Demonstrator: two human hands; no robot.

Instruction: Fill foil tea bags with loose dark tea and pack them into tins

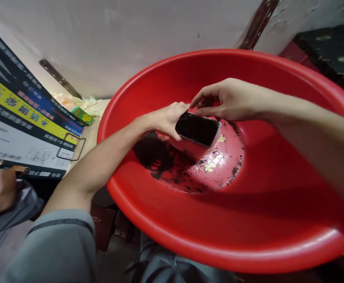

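1. Head view: one tub (189, 147) sits inside one red basin (266, 188), on its floor, open side up.
2. One left hand (166, 118), mine, holds the tub by its left end: one thumb down the near side, the fingers together at the far corner.
3. One right hand (235, 100), mine, arches over the tub's far rim, fingers bent and drawn in narrow, tips close to my left fingers; whether they pinch anything, I cannot tell.
4. The tub is dark inside; how deep it is filled, I cannot tell.
5. One large dark patch of loose soil (157, 155) lies left of the tub on the basin floor, with scattered crumbs too many to count.
6. At least two gold prints (209, 166) show on that floor, near the tub's right end.
7. Beyond the basin stands one pale wall (148, 35) with two brown strips (60, 78).
8. To my left are one printed board (27, 106), one green packet (83, 115) and part of one other person (5, 190).
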